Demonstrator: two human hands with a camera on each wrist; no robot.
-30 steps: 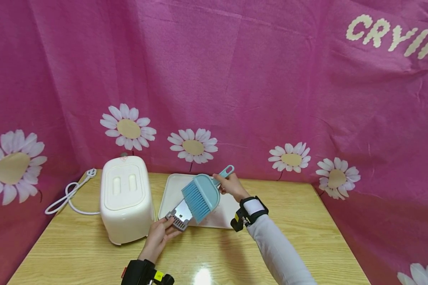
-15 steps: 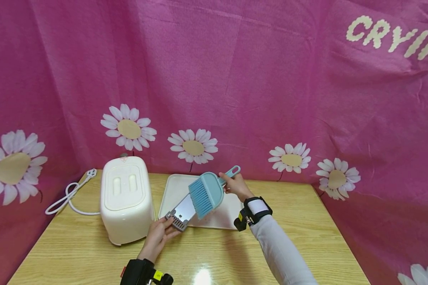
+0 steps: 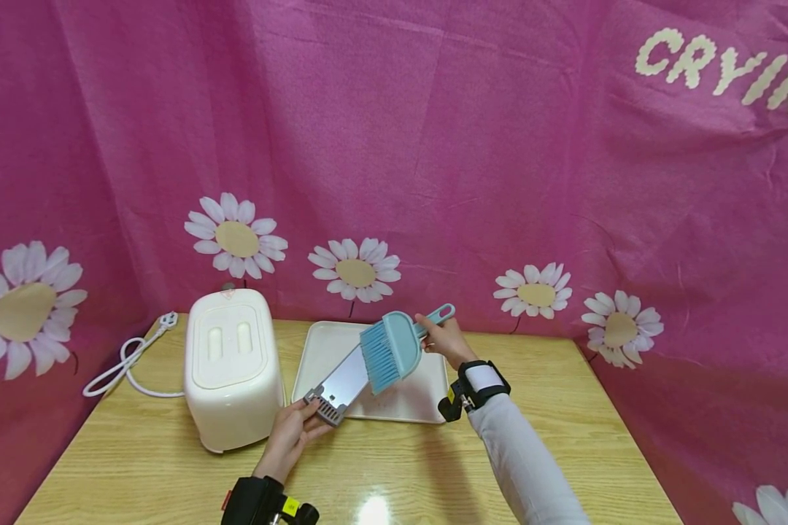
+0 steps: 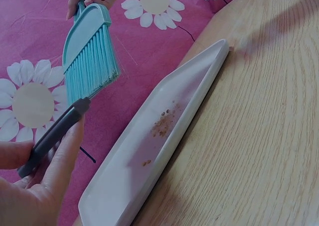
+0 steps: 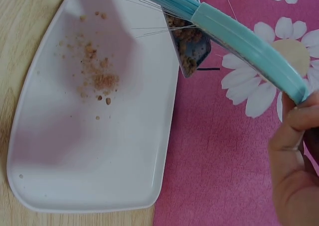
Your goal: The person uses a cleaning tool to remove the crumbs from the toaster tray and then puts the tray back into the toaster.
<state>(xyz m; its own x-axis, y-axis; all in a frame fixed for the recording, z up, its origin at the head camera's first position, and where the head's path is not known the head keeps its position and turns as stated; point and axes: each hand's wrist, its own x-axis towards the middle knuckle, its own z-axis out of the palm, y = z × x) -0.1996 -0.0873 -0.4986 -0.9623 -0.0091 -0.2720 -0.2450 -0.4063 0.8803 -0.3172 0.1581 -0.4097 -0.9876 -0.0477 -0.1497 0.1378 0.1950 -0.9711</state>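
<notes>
My left hand [image 3: 293, 434] pinches the grey slotted end of a metal crumb tray [image 3: 344, 380], which slants up to the right above the white tray [image 3: 315, 350]. My right hand [image 3: 445, 341] grips the handle of a light blue brush [image 3: 403, 341]. The brush's bristles [image 4: 94, 69] hang over the far end of the crumb tray. Brown crumbs [image 5: 189, 37] lie on that end in the right wrist view. More crumbs [image 5: 102, 79] are scattered on the white tray below. In the left wrist view the grey edge [image 4: 55, 136] sits between thumb and fingers.
A white toaster [image 3: 233, 368] with a lid stands left of the tray, its white cord and plug [image 3: 128, 357] beside it. A pink cloth with daisies [image 3: 394, 146] hangs close behind the wooden table [image 3: 538, 408].
My right hand has drawn the brush to the right along the crumb tray, so more of its metal surface shows. The left hand and crumb tray have stayed about still.
</notes>
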